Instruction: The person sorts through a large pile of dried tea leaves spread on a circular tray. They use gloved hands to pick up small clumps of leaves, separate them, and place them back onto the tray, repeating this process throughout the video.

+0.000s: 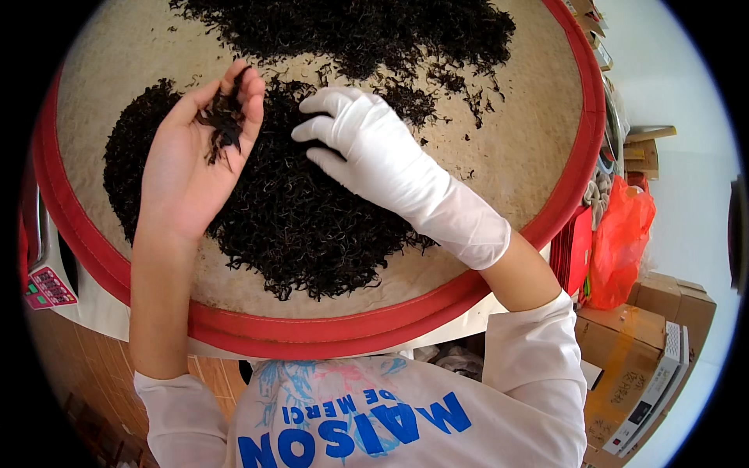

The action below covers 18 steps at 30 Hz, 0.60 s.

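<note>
My bare left hand [196, 149] is palm up with its fingers curled, holding a small clump of dark, twisted dried leaves [224, 124], which look like tea. A white glove covers my right hand [366, 146]. Its fingers are bent and apart over the near pile of the same leaves [304, 222], and nothing shows between them. Both hands are over a large round woven tray [497, 169] with a red cloth rim [327, 336]. A second leaf pile [363, 29] lies towards the tray's far side, with loose bits scattered between the two.
The tray rests on a white table [99, 316]. To the right are a red plastic bag [620, 245], a stack of red packets [572, 248] and cardboard boxes [620, 333] by a pale wall. At left stands a device with a pink keypad panel [51, 288], probably a scale.
</note>
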Available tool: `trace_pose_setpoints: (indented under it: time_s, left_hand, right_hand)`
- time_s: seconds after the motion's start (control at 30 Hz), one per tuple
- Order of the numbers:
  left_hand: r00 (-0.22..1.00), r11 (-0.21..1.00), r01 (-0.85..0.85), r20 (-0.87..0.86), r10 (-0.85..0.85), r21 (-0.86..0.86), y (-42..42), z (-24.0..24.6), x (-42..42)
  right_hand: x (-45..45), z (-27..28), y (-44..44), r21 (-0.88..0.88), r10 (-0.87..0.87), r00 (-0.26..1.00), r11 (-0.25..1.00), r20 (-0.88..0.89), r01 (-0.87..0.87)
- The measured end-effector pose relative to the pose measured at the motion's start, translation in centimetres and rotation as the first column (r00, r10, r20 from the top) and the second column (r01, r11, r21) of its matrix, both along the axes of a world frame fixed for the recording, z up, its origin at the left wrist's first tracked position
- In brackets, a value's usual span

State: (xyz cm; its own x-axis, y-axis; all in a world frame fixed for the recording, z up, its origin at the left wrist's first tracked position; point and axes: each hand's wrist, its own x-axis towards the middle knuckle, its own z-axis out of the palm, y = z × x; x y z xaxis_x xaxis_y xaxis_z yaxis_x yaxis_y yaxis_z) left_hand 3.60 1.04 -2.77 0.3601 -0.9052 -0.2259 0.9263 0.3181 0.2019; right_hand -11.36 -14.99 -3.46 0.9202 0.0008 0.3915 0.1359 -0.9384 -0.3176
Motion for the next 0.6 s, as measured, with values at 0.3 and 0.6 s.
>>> trace_pose_setpoints:
  time_s: [0.3,0.6]
  left_hand:
    - [1.000,1.000,-0.010,0.029,0.011,-0.029,0.2,0.3,0.2]
    - [0.997,0.996,-0.055,0.049,0.052,0.067,0.0,0.3,-0.1]
  right_hand:
    - [-0.1,-0.2,-0.3,0.254,-0.120,0.988,0.957,-0.098,0.142]
    - [-1.7,3.5,-1.9,0.950,0.157,0.937,0.064,-0.312,0.306]
